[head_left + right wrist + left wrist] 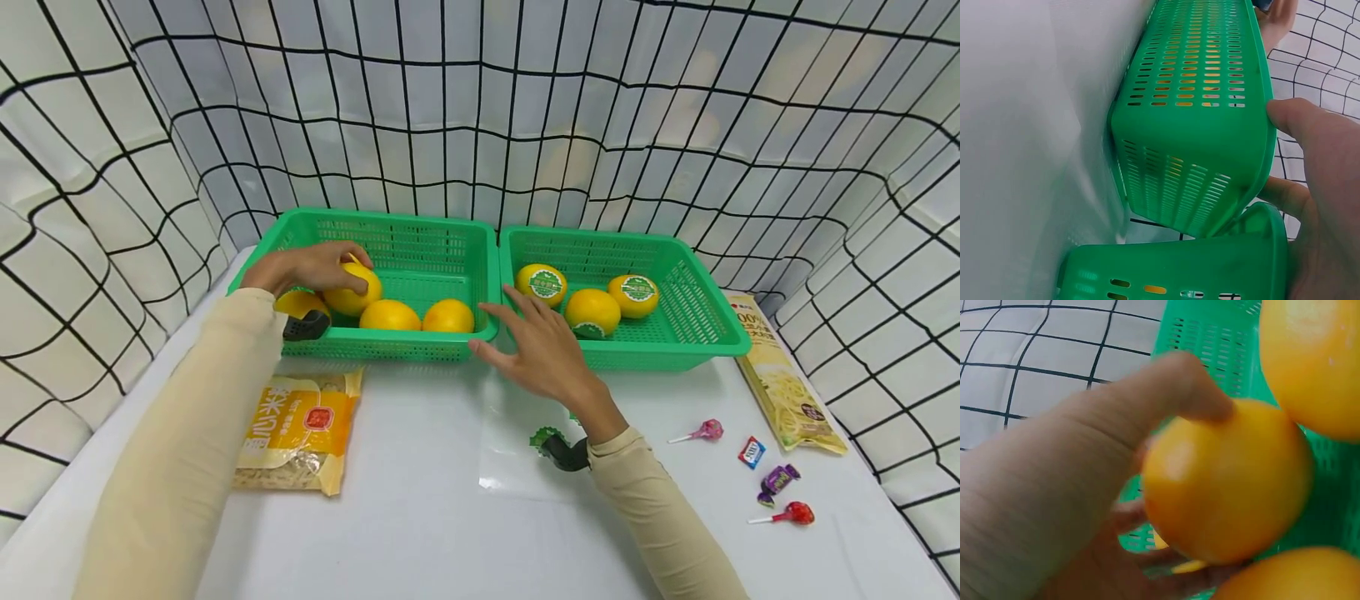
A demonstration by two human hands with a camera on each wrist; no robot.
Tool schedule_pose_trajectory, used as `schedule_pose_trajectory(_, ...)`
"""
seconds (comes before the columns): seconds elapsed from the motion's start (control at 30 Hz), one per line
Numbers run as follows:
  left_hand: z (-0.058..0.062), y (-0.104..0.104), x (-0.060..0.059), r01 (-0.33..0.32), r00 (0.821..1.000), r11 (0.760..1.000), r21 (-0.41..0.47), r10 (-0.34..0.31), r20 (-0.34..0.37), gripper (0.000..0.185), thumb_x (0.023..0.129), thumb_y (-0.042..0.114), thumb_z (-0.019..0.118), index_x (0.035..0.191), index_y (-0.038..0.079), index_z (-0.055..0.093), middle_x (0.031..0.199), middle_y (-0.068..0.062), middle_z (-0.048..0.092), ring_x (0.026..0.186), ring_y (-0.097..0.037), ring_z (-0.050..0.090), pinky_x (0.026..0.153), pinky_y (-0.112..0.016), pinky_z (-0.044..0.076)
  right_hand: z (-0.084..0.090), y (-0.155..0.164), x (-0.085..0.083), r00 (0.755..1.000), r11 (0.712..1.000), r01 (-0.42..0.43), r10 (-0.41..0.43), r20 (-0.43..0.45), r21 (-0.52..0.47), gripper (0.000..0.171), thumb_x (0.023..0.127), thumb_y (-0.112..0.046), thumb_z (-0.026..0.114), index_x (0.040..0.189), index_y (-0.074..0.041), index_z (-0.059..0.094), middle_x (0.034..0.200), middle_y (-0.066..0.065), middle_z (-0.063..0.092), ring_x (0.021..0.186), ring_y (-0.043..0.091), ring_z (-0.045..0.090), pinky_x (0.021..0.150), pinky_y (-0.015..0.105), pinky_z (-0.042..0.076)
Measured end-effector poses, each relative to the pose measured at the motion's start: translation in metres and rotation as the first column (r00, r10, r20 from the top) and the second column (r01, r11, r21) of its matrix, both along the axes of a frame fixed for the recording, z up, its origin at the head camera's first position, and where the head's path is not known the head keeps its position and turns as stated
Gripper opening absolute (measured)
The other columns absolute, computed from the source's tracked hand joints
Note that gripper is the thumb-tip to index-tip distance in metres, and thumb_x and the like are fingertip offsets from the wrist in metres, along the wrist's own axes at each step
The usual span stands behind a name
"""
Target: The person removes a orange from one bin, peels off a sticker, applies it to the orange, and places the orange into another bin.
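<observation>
My left hand (303, 268) curls over an orange (352, 289) in the left basket (390, 229), beside two more oranges (417, 316). My right hand (543, 346) lies flat, fingers straight, at the near rims where the baskets meet. The right basket (697, 317) holds three labelled oranges (592, 310).

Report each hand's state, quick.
Left hand: grips a round yellow-orange fruit.
Right hand: open, fingers straight, at the green plastic baskets' rims.

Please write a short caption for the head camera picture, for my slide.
Left hand grips an orange in the left green basket; right hand rests open where both baskets meet.
</observation>
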State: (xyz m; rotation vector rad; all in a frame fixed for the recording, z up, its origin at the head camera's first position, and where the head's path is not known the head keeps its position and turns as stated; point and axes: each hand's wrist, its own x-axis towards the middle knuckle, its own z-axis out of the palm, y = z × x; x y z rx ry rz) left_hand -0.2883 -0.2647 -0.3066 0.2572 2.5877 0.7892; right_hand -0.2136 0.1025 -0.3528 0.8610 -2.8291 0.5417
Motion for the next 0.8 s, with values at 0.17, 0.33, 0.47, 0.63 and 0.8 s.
schedule_pose_trajectory(0.17,0.01,0.002,0.007,-0.023,0.997,0.997,0.07,0.028,-0.072,0.06,0.104,0.036,0.065,0.152,0.01,0.041,0.163,-0.029,0.029,0.143,-0.049,0.035,0.114,-0.068,0.037,0.0,0.002,-0.001,1.0,1.0,-0.01,0.01,0.011,-0.014,0.062,0.103,-0.062,0.059,0.155,-0.027,0.056,0.173,0.011,0.031,0.157,0.041,0.032,0.126,0.063,0.029)
schedule_pose_trajectory(0.33,0.023,0.011,0.026,-0.011,0.985,0.985,0.174,0.041,-0.166,0.064,0.102,0.038,0.07,0.154,0.016,0.041,0.163,-0.021,0.034,0.139,-0.043,0.041,0.111,-0.065,0.039,0.0,0.007,-0.003,0.998,0.996,-0.023,0.028,0.05,-0.083,0.058,0.105,-0.058,0.056,0.154,-0.027,0.057,0.172,0.009,0.033,0.157,0.042,0.031,0.125,0.067,0.028)
schedule_pose_trajectory(0.47,0.031,0.027,0.054,0.029,0.969,0.965,0.261,0.037,-0.244,0.058,0.1,0.03,0.071,0.151,0.02,0.046,0.157,-0.01,0.044,0.127,-0.035,0.051,0.102,-0.051,0.046,0.0,0.011,-0.005,0.998,0.993,-0.026,0.033,0.06,-0.117,0.056,0.106,-0.056,0.057,0.152,-0.025,0.059,0.171,0.007,0.037,0.156,0.042,0.033,0.123,0.068,0.03)
schedule_pose_trajectory(0.63,0.029,0.05,0.098,0.159,0.966,0.905,0.394,-0.059,-0.253,0.053,0.098,0.019,0.074,0.146,0.022,0.051,0.147,-0.006,0.051,0.116,-0.032,0.059,0.094,-0.044,0.056,0.0,0.014,-0.007,0.998,0.994,-0.023,0.029,0.052,-0.111,0.055,0.105,-0.055,0.06,0.152,-0.026,0.059,0.17,0.006,0.039,0.155,0.042,0.035,0.123,0.067,0.031)
schedule_pose_trajectory(0.8,0.011,0.08,0.138,0.303,0.951,0.816,0.492,-0.225,-0.213,0.055,0.095,0.017,0.077,0.144,0.024,0.052,0.144,-0.004,0.054,0.118,-0.034,0.058,0.099,-0.05,0.056,0.001,0.014,-0.009,0.999,0.993,-0.025,0.03,0.038,-0.118,0.055,0.104,-0.055,0.061,0.151,-0.026,0.06,0.169,0.007,0.04,0.154,0.043,0.036,0.124,0.066,0.03)
